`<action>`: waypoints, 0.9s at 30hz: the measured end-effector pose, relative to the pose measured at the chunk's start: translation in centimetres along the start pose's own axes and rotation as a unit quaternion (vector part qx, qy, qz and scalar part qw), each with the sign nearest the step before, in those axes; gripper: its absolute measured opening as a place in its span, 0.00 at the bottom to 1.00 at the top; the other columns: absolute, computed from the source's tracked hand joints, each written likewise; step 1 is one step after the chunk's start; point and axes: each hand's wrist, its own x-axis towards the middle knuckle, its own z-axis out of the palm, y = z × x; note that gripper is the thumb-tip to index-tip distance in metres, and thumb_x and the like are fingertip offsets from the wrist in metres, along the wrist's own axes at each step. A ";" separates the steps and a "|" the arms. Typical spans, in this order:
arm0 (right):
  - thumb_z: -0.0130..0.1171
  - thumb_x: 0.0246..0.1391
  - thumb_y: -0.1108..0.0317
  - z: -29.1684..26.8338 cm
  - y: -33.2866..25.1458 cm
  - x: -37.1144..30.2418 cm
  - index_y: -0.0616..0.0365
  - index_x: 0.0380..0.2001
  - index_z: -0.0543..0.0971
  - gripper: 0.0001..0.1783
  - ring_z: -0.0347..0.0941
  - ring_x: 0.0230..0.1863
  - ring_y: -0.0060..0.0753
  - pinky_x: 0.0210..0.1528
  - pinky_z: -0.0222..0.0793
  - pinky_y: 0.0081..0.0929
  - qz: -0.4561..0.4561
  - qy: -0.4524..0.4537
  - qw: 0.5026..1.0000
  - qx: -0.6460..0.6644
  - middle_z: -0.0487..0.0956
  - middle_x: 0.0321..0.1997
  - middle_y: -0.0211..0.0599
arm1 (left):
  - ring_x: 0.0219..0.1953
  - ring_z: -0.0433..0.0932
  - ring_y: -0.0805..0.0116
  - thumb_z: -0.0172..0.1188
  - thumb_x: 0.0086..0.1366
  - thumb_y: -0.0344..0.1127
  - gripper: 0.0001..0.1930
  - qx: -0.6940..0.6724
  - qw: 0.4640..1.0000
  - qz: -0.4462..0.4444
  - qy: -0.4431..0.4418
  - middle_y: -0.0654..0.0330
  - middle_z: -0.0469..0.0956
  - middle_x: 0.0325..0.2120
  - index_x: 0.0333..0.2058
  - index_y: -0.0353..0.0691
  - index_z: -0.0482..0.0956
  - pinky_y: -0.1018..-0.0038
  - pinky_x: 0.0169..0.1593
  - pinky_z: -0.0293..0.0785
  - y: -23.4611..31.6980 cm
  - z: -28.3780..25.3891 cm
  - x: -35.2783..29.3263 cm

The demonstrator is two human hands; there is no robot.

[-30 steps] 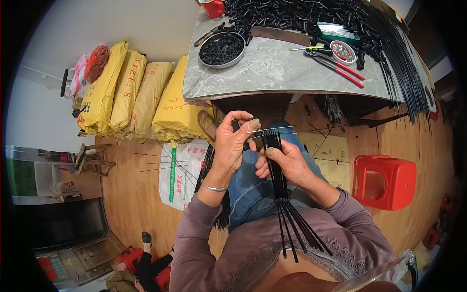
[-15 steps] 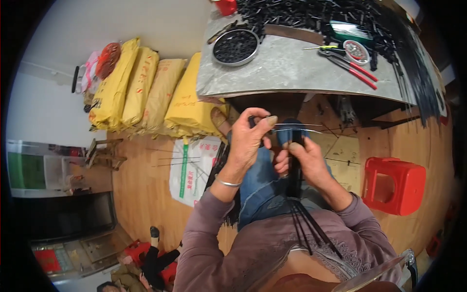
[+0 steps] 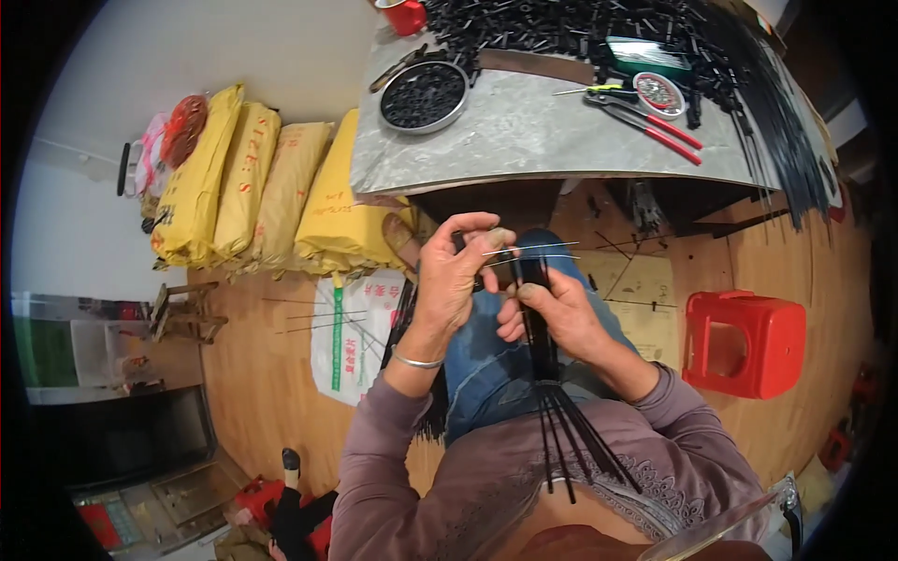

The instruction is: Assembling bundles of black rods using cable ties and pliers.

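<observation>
My left hand is closed. A small black piece shows in its palm, and two thin metal rods reach rightward from its fingertips, across the top of a black strip bundle. My right hand grips that flat bundle of black strips near its upper end, thumb on top. The bundle stands above my lap, and its loose ends fan out toward my chest. Both hands are close together. Where the rods and strips meet is too small to make out.
The grey table ahead holds a bowl of small black parts, red-handled pliers, a small dish and heaped black pieces. Yellow sacks stand left. A red stool is at the right. Another person sits at lower left.
My left hand's fingertips and the rods have come closer to the bundle's top, so the rods now cross over it. The whole view has shifted slightly.
</observation>
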 end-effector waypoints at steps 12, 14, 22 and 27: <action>0.47 0.65 0.63 0.2 0.6 0.4 0.65 0.46 0.69 0.15 0.79 0.30 0.35 0.33 0.78 0.28 -0.003 -0.014 1.000 0.014 0.77 0.32 0.44 | 0.41 0.81 0.58 0.56 0.64 0.29 0.11 -0.037 0.999 -0.033 -0.004 0.47 0.78 0.40 0.44 0.34 0.71 0.76 0.31 0.80 1.3 -0.4 -0.5; 0.47 0.65 0.62 0.1 0.5 0.4 0.65 0.46 0.69 0.15 0.79 0.30 0.36 0.32 0.78 0.28 -0.004 0.001 1.000 0.001 0.77 0.32 0.44 | 0.44 0.79 0.56 0.56 0.64 0.28 0.10 -0.086 0.995 -0.054 -0.014 0.47 0.77 0.42 0.44 0.35 0.71 0.68 0.42 0.81 1.4 -0.4 -0.6; 0.48 0.64 0.62 0.3 0.8 0.7 0.65 0.44 0.69 0.15 0.79 0.29 0.36 0.31 0.78 0.28 -0.008 -0.009 1.000 -0.001 0.77 0.31 0.45 | 0.47 0.77 0.55 0.57 0.64 0.29 0.09 -0.117 0.992 -0.046 -0.033 0.52 0.77 0.40 0.43 0.37 0.71 0.63 0.48 0.78 0.8 -1.0 -0.1; 0.48 0.64 0.62 0.4 0.7 0.6 0.65 0.44 0.69 0.15 0.79 0.29 0.36 0.31 0.78 0.28 -0.007 -0.008 1.000 0.002 0.77 0.31 0.45 | 0.44 0.79 0.56 0.60 0.63 0.30 0.10 -0.100 0.993 -0.057 -0.025 0.56 0.77 0.35 0.41 0.38 0.72 0.64 0.45 0.79 0.3 -1.4 0.1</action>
